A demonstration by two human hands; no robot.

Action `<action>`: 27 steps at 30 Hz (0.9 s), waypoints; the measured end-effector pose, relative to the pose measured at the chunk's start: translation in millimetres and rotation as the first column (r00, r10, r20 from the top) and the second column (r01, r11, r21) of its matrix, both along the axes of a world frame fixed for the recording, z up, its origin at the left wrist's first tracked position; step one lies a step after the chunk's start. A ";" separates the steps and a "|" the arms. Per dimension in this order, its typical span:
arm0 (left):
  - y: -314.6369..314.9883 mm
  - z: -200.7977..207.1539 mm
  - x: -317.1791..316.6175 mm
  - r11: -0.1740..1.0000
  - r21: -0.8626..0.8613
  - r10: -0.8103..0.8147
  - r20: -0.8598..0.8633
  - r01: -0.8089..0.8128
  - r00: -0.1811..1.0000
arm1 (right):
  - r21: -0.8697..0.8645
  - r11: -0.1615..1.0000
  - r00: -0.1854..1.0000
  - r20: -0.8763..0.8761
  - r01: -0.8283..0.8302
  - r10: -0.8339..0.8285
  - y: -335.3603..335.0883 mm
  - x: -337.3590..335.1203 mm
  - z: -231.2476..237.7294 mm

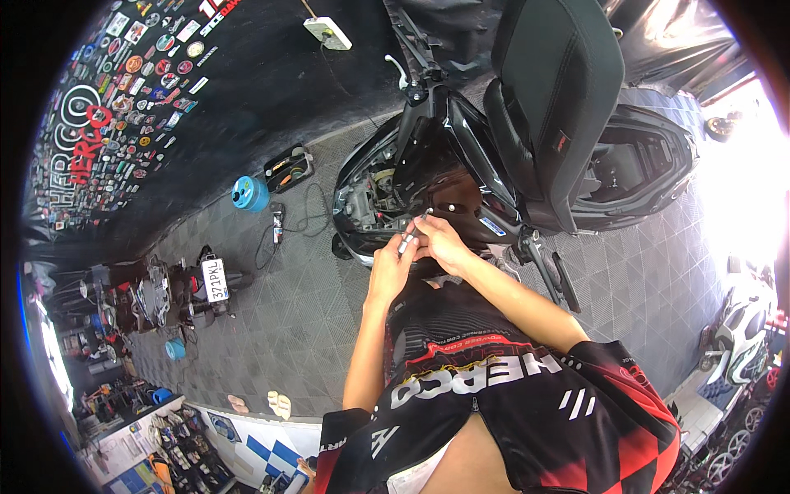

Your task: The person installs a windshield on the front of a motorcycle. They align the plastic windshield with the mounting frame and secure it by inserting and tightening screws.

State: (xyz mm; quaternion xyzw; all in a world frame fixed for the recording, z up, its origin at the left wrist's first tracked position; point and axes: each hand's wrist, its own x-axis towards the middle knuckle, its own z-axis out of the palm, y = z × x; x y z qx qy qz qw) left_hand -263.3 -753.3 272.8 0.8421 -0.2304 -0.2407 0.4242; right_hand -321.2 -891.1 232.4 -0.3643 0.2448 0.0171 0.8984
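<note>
Against the black scooter's [461,140] rear panel, the left hand [391,267] and right hand [440,243] meet, fingers pinched shut around a small metal tool [409,237] between them. Behind, an open tool case [288,167] holds tools, a blue tub [249,193] just beside it.

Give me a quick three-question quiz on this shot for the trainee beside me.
1. True or false: both hands meet at the scooter's dark rear panel.
2. What does the left hand pinch: A a small metal tool, B a blue cup, C a cable?
3. What blue thing stands on the floor mat beside the open toolbox?

Key: 1 true; the right hand joins the left there. 2 A, the small metal tool. 3 A blue round container.
</note>
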 end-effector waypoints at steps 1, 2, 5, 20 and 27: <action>-0.3 0.0 -0.9 1.000 0.005 0.002 0.018 -0.002 1.000 | -0.001 1.000 1.000 0.003 -0.007 0.007 -0.7 -0.1 0.0; -0.1 1.6 -0.1 1.000 0.004 0.008 0.022 -0.008 1.000 | 0.011 1.000 1.000 0.003 -0.005 0.004 -1.4 0.0 0.1; -0.2 5.2 0.3 0.999 0.025 -0.021 0.001 0.021 1.000 | 0.037 0.999 1.000 -0.001 0.008 -0.008 -2.7 -3.6 1.5; -24.7 42.9 38.2 0.893 0.344 -0.433 0.485 0.289 0.760 | 0.147 0.987 0.996 -0.055 -0.067 0.075 -8.5 -20.9 1.3; -12.1 27.9 50.7 0.844 0.427 -0.536 0.639 0.325 0.552 | 0.191 0.977 0.993 -0.049 -0.096 0.107 9.8 -14.6 -5.3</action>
